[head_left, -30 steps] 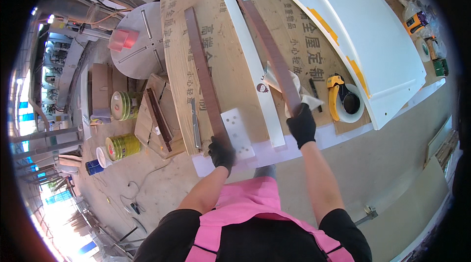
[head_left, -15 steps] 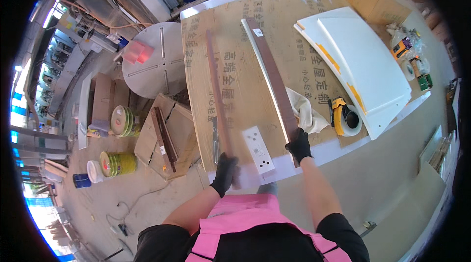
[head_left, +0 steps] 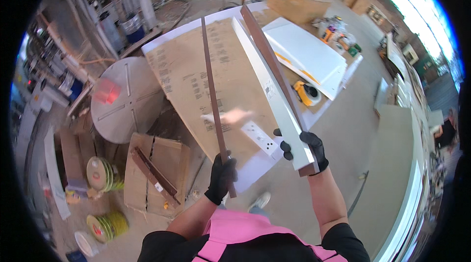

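Observation:
My left hand, in a black glove, is closed round the near end of a long, thin brown strip that points away from me over the cardboard-covered table. My gloved right hand grips the near ends of two long pieces lying side by side, a white strip with a small label and a brown strip. Whether those two are joined I cannot tell. Between the hands, a white plate with dark holes lies on the table near its front edge. Beyond it is a blurred pale shape.
At the table's right are stacked white panels, a yellow-and-black tape dispenser and a cardboard box. Left of it stand a round slotted disc, a carton with brown pieces on it and several buckets.
The view has turned to the right. My right hand has raised its pieces and tilted them, so a broad white face shows. The left strip is no longer smeared by motion.

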{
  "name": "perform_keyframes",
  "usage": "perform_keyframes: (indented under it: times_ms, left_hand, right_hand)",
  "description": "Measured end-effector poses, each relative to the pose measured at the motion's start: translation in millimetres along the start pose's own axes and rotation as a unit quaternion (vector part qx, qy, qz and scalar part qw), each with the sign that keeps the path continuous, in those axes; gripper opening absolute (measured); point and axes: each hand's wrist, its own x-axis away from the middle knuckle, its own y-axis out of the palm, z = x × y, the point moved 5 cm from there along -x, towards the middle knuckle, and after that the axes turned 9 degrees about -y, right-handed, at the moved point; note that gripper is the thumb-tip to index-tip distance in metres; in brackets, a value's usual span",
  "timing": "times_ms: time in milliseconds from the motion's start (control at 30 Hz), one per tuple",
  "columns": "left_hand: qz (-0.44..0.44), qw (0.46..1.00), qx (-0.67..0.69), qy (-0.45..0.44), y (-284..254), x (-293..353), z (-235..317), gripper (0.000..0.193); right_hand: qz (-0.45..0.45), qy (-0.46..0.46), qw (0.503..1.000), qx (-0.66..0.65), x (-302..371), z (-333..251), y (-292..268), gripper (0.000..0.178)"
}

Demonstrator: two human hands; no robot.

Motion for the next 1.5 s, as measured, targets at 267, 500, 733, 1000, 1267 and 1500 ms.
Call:
perform_keyframes:
  times_ms: [267,500,733,1000,1267,1500]
  left_hand:
    - [-0.155,0.985,-0.021,0.071,91.1,38.0,23.4,0.042]
    - [-0.285,0.955,-0.079,0.013,158.6,176.5,-76.7,0.058]
    - [-0.479,0.874,-0.086,-0.016,171.2,449.5,-233.2,0.06]
    - [-0.669,0.679,-0.185,-0.239,155.7,744.2,-395.4,0.047]
    - [-0.728,0.535,-0.259,-0.343,122.9,928.1,-512.9,0.041]
    - [-0.736,0.532,-0.269,-0.321,138.4,1023.2,-583.3,0.034]
  right_hand:
    - [-0.007,-0.176,0.984,-0.006,154.5,-16.3,75.6,0.082]
    - [0.141,-0.316,0.926,0.15,426.0,32.6,111.2,0.086]
    - [0.274,-0.428,0.836,0.208,742.3,201.0,151.5,0.091]
    - [0.652,-0.399,0.557,0.324,998.4,407.3,280.2,0.09]
    - [0.716,-0.483,0.489,0.12,1102.3,515.8,319.6,0.092]
    - [0.766,-0.447,0.453,0.089,1236.7,522.6,318.4,0.094]
